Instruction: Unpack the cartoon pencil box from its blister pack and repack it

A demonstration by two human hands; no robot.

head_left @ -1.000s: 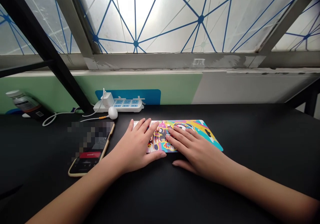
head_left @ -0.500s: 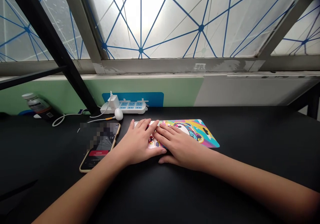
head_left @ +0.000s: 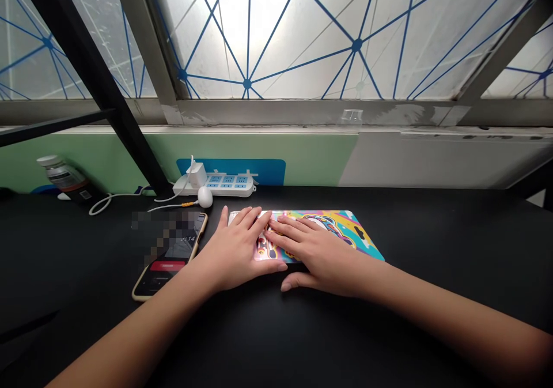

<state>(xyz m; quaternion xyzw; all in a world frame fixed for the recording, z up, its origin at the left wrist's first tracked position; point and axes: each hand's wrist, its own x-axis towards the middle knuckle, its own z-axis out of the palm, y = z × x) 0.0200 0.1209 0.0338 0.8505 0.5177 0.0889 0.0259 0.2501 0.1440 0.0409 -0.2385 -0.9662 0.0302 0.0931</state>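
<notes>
Both hands rest palm down on a cartoon-printed rectangular panel (head_left: 345,226), which lies at the centre of the frame on a black desk (head_left: 453,249). The left hand (head_left: 237,247) covers its left end, with the fingers spread slightly, the little finger standing farther out near the panel's left edge and the thumb stretched toward the right of the frame, along the near edge. The right hand (head_left: 324,255) reaches in from the lower right; its fingers lie almost flat and close together over the middle of the print, and its thumb sticks out apart, below the panel. The right fingertips end just beside the left index finger; whether they touch, I cannot tell. Neither hand pinches anything.

Left of centre, beside the left forearm, lies a smartphone (head_left: 168,266) in a pale case, the upper part of its screen pixelated. Above it, a white power strip (head_left: 235,187) with a plugged-in white charger (head_left: 196,174) sits against the wall. A white-capped bottle (head_left: 69,180) leans at the left, and a window (head_left: 298,30) with blue line patterns fills the top.
</notes>
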